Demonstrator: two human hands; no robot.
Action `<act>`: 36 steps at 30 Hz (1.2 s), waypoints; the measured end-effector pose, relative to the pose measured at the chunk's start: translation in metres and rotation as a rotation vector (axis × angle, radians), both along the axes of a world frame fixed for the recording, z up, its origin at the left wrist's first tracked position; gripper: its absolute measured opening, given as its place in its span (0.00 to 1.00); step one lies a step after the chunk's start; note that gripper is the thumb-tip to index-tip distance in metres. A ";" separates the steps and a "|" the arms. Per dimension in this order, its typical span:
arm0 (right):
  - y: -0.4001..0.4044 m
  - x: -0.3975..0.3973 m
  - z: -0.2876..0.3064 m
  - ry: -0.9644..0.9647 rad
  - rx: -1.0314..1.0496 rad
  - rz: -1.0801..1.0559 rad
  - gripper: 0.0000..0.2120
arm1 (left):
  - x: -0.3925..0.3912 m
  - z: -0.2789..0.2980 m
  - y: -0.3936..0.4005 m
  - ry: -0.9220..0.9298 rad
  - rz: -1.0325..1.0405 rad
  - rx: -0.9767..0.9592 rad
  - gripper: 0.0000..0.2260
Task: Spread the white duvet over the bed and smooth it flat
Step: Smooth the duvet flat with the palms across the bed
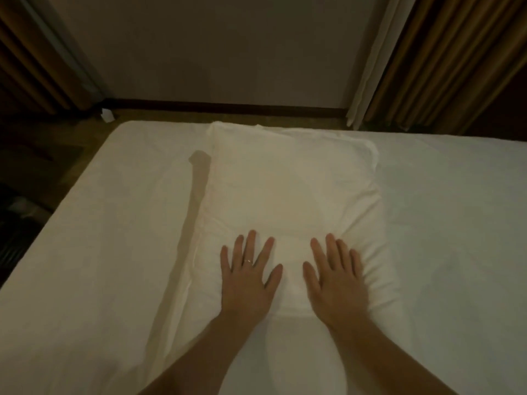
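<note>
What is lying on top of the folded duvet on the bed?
Both hands press flat on the duvet: left hand, right hand. The bed under the duvet is covered there.

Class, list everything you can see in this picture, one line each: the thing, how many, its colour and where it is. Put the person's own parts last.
Duvet: one, white, folded in a thick bundle lying in the middle of the bed, not yet spread.
Bed: one, white sheet, fills the lower frame.
Curtains: two sets, brown, at the far left and far right.
Wall: one, pale grey, beyond the bed.
Skirting board: one, dark brown, along the wall's foot.
Small white object: one, on the floor at far left; too small to identify.
Ring: one, silvery, on a left-hand finger.
Left hand: flat on the duvet, fingers spread.
Right hand: flat on the duvet, fingers straight.
</note>
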State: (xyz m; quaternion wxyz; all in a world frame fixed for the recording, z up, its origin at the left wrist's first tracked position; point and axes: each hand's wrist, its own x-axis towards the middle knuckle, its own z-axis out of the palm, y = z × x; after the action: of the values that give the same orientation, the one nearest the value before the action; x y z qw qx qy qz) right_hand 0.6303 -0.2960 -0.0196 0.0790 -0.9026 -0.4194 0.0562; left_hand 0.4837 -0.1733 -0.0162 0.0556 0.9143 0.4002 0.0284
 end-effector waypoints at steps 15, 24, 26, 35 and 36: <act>-0.082 -0.135 0.029 0.093 -0.024 0.171 0.25 | -0.093 0.026 -0.111 0.031 -0.095 -0.045 0.24; -0.143 -0.072 0.014 0.014 -0.171 -0.013 0.27 | -0.135 0.001 -0.070 0.098 -0.019 -0.062 0.25; -0.160 -0.062 0.018 0.046 -0.262 -0.094 0.29 | -0.150 0.004 -0.062 0.137 0.059 -0.133 0.28; -0.099 -0.169 0.025 -0.022 -0.041 0.180 0.30 | -0.107 0.032 -0.142 -0.022 -0.211 -0.044 0.24; -0.108 -0.166 0.014 -0.023 -0.060 0.213 0.29 | -0.120 0.019 -0.139 0.023 -0.242 -0.041 0.24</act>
State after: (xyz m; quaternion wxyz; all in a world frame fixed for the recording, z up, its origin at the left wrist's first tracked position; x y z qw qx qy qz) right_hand 0.4647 -0.4038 -0.0059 0.0406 -0.8555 -0.5119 0.0667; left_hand 0.3632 -0.3120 0.0028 0.0728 0.9548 0.2882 0.0030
